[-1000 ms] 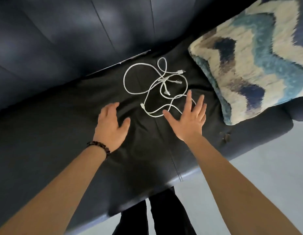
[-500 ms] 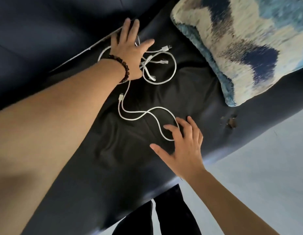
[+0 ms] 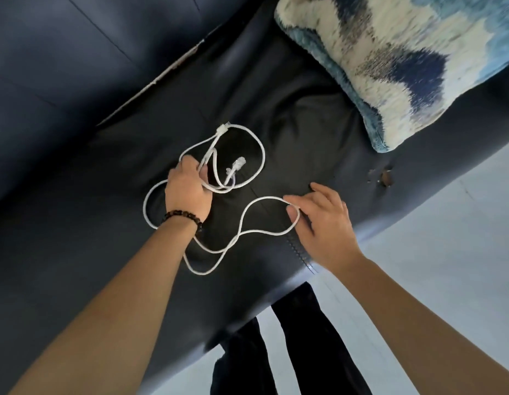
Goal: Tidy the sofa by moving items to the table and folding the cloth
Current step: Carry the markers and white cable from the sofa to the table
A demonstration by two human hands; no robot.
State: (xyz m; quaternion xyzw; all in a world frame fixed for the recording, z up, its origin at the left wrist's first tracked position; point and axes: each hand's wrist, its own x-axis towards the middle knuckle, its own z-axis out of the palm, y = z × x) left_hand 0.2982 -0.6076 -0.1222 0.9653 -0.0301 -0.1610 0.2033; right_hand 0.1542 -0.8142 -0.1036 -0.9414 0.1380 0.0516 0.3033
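White charging cable (image 3: 264,158) now sits bunched mid-seat on the sofa (image 3: 304,132), dragged forward from the back crease. Left hand (image 3: 187,195) has closed round the plug-end loops, and right hand (image 3: 324,223) pinches the loop near the front edge. Looks ready to lift to the table.

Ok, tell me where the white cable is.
The white cable lies mid-frame in the head view on the sofa seat, below-left of the patterned cushion; the left hand grips its bundle, the right hand pinches one loop.
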